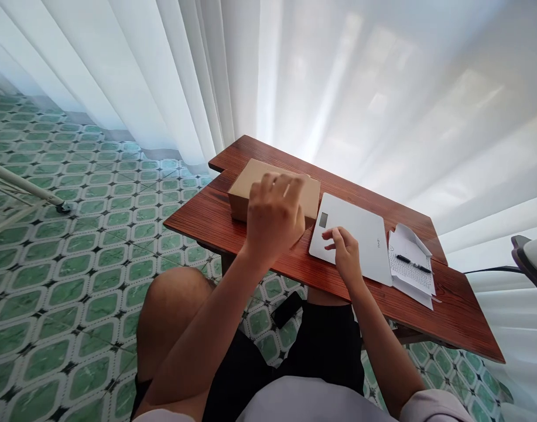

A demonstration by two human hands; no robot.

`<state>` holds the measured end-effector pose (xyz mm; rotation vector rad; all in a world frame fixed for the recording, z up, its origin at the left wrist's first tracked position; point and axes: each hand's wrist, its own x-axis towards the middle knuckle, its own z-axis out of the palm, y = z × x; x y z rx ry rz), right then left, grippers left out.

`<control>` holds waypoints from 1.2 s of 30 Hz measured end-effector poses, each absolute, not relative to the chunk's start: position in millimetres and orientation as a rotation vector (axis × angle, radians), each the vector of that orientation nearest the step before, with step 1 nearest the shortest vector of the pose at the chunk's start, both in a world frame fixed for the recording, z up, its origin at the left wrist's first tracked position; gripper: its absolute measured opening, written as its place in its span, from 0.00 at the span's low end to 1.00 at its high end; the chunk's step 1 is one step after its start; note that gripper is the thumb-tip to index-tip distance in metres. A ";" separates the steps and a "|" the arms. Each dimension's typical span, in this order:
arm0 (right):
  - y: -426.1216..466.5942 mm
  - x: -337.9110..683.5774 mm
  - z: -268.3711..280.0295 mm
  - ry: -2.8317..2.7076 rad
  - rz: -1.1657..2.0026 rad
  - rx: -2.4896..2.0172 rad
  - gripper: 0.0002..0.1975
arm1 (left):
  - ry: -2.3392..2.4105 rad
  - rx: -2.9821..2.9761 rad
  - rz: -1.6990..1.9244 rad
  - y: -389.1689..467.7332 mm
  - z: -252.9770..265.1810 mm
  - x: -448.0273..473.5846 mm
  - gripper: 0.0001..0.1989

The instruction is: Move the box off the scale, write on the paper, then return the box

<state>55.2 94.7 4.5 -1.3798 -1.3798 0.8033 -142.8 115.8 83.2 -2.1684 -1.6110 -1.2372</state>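
— Where are the hands?

— The left hand (274, 214) is curled over the near side of the cardboard box (257, 184), fingers bent down on its lid; whether they clamp it or only rest there I cannot tell, since the hand hides its own grip; the box sits at the far left of the wooden table (452, 305), just left of the white scale (360, 237).

— And the other?

— The right hand (345, 249) lies on the near left corner of the scale, fingers loosely spread and closed on nothing; probably it steadies the flat plate, though that is a guess; the small grey display (323, 220) is left uncovered, just beyond the fingertips.

— Anything to the right?

— A pen (413, 264) lies across the sheets of paper (411, 272), touching the scale's right edge, within easy reach; behind it all hang white curtains (338, 76); green patterned tiles (75, 264) cover the floor at left.
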 end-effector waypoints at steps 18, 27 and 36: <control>18.3 151.6 -30.7 -1.374 0.389 -1.599 0.27 | -0.791 -2.700 -0.947 62.1 20.4 -26.6 0.08; -11.5 184.6 -58.1 -1.265 0.382 -1.617 0.26 | -0.612 -2.939 -0.813 41.2 -27.8 -1.8 0.06; -12.1 183.4 -54.3 -1.355 0.451 -1.551 0.25 | -0.550 -2.994 -0.623 44.6 -54.6 4.9 0.06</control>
